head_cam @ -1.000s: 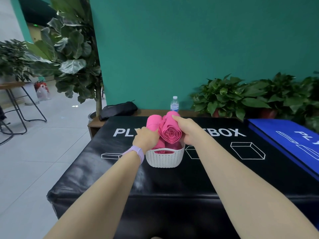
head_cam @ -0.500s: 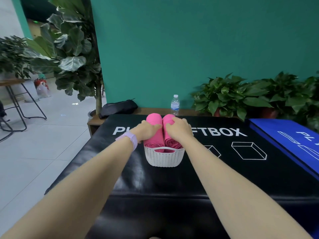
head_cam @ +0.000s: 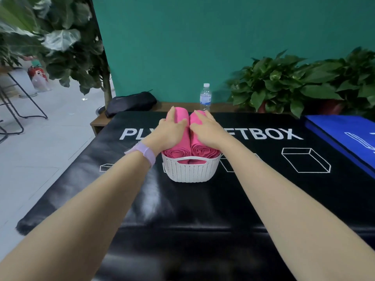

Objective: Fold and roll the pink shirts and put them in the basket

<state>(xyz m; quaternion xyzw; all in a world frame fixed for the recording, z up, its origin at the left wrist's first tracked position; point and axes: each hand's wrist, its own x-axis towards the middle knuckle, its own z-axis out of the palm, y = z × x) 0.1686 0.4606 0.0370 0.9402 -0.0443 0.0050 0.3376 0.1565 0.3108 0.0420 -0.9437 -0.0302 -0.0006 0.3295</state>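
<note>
A small white woven basket (head_cam: pixel 190 171) stands in the middle of the black table (head_cam: pixel 203 209). Two rolled pink shirts lie side by side on top of it, sticking out past its far rim: the left roll (head_cam: pixel 178 152) and the right roll (head_cam: pixel 205 150). More pink cloth shows beneath them through the basket's handle slot. My left hand (head_cam: pixel 169 131) lies flat on the left roll with straight fingers. My right hand (head_cam: pixel 207 130) presses flat on the right roll the same way.
A water bottle (head_cam: pixel 205 97) and a black pouch (head_cam: pixel 130 103) sit on a wooden bench behind the table. Potted plants (head_cam: pixel 284 86) line the green wall at the right. A blue mat (head_cam: pixel 345 136) adjoins the table's right. A tall plant (head_cam: pixel 60 43) and stool legs stand left.
A second ago my right hand held a rolled shirt above the basket. It now lies in the basket beside the other roll, and both hands have flattened on top of the rolls.
</note>
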